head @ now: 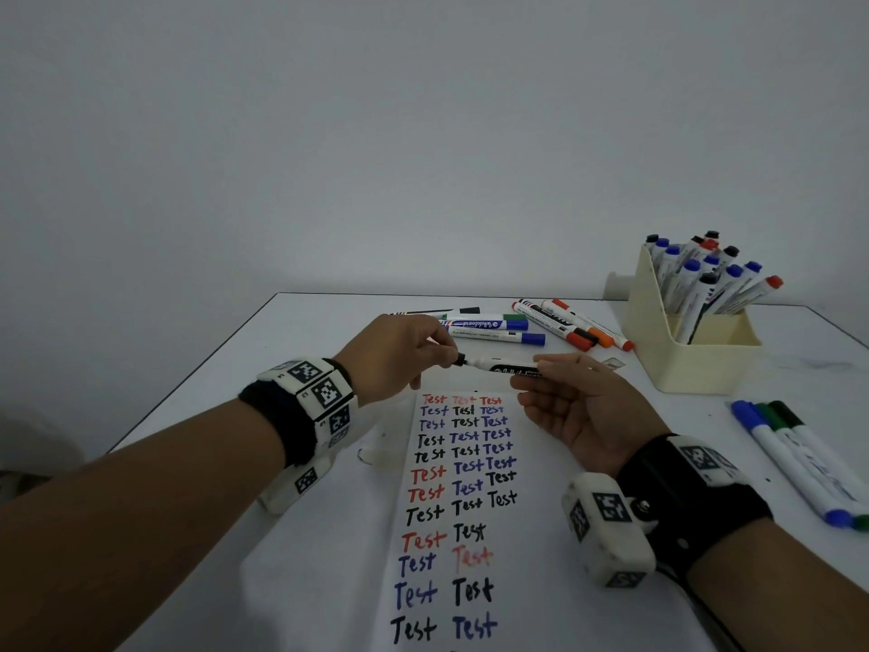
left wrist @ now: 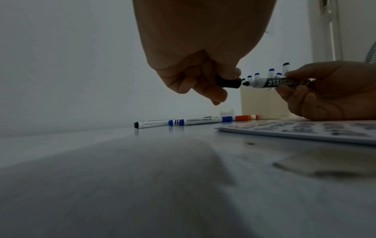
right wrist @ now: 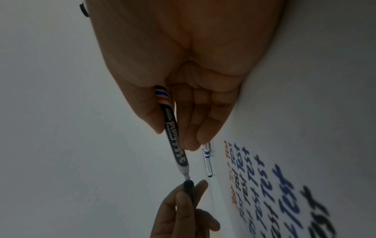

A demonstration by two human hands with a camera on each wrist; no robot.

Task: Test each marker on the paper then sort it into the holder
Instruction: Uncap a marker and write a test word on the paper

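Black marker hovering centre frame, above paper. Right hand pinching barrel; left hand pinching cap, just off tip. Light, stiff, smooth plastic, probably slippery: gripping mid-barrel is looking safest.

— What are you counting on the table?
— I'm counting one holder, one paper and three right-edge markers.
— And farther back?
— I'm seeing four in the left bunch. The crossed bunch is overlapping, so three or four.
— In the holder?
— I'm guessing a dozen; they're crowding.
— Held?
— One uncapped marker and one cap.
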